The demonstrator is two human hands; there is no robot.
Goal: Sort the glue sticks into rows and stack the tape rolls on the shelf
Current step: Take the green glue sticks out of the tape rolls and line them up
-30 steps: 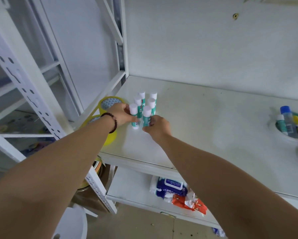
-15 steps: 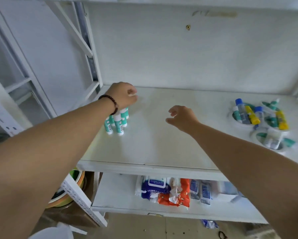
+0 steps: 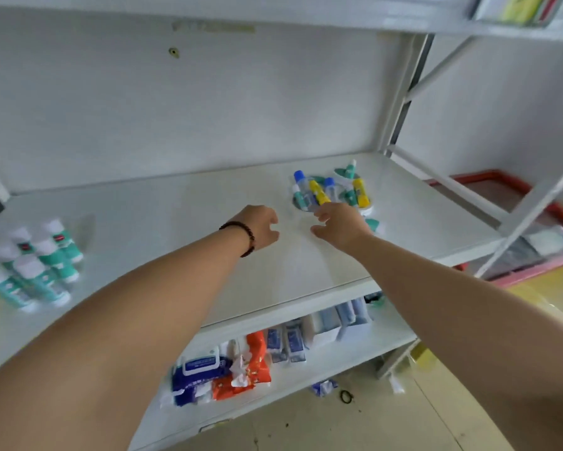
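Several green glue sticks with white caps (image 3: 39, 265) stand upright in a tight group at the left end of the white shelf (image 3: 163, 229). At the right end lies a pile of loose glue sticks and bottles (image 3: 329, 192), blue, yellow and green, resting on clear tape rolls (image 3: 366, 208). My right hand (image 3: 338, 224) hovers just in front of that pile, fingers apart, holding nothing. My left hand (image 3: 260, 227), with a dark bead bracelet on the wrist, is beside it over the bare shelf, fingers loosely curled and empty.
The lower shelf (image 3: 322, 359) holds wipe packets in blue and orange (image 3: 221, 372) and small blue packs. A slanted white shelf brace (image 3: 449, 183) rises at the right. A red-rimmed tray (image 3: 508, 190) sits behind it. An upper shelf runs overhead.
My view has swung right. Both hands left the standing green glue sticks and travelled across the shelf to the pile at the right end. The right hand is now at its near edge.
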